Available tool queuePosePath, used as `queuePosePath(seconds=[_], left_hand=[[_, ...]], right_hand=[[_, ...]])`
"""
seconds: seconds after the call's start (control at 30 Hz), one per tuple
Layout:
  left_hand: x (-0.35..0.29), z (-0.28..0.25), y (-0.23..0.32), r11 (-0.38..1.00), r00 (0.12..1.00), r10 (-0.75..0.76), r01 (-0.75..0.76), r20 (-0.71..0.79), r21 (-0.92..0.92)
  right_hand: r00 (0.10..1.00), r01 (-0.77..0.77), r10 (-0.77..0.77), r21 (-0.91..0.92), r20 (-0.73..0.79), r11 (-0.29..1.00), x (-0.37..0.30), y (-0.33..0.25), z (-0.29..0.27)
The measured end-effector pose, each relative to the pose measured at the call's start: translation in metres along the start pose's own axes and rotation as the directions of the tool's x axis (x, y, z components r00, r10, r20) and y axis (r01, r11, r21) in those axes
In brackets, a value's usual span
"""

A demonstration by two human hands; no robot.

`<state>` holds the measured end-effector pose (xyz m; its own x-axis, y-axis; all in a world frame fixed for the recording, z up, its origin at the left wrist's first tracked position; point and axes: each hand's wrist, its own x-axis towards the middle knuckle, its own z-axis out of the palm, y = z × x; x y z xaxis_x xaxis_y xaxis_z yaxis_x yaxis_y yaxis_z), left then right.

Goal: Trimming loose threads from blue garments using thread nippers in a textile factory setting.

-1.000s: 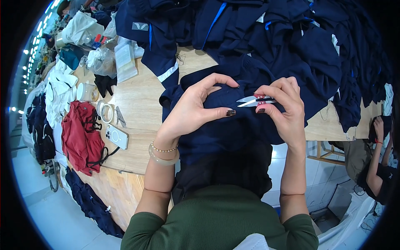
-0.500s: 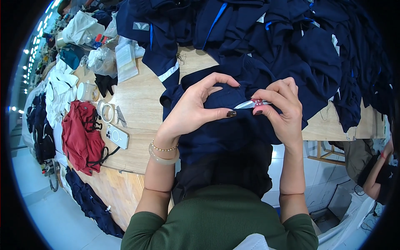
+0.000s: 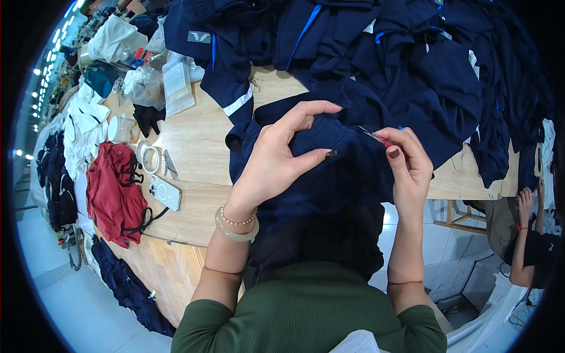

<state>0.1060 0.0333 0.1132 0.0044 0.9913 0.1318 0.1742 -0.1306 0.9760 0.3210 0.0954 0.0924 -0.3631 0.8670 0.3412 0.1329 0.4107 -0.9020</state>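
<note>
At wooden table (image 3: 203, 147) edge: navy garment (image 3: 318, 188) below both hands. Grey logo patch (image 3: 199, 37) on navy garment pile (image 3: 441, 76), which crowds far side. Translucent cup (image 3: 122, 129) at left, contents can't tell; clear plastic bag (image 3: 143, 88) beyond it, filling unclear. Right hand (image 3: 410, 162) pinches red-handled thread snips (image 3: 384, 141), thumb against fingers. Left hand (image 3: 273, 156): thumb and forefinger spread over cloth; can't tell if other fingers grip. Phone (image 3: 165, 192), ring-shaped rolls (image 3: 153, 160), red garment (image 3: 115, 188) on left.
</note>
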Motion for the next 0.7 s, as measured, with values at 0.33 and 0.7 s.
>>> queuePosePath(seconds=[0.33,0.7], left_hand=[[-0.002,0.007,0.006,0.987,0.999,0.001,0.006,-0.042,0.160],[0.000,0.008,0.008,0.999,0.999,0.041,-0.040,-0.031,0.025]], right_hand=[[0.975,-0.218,0.220,0.060,-0.014,0.974,-0.012,-0.012,0.011],[0.831,-0.508,0.538,0.586,0.141,0.631,-0.008,-0.007,0.025]])
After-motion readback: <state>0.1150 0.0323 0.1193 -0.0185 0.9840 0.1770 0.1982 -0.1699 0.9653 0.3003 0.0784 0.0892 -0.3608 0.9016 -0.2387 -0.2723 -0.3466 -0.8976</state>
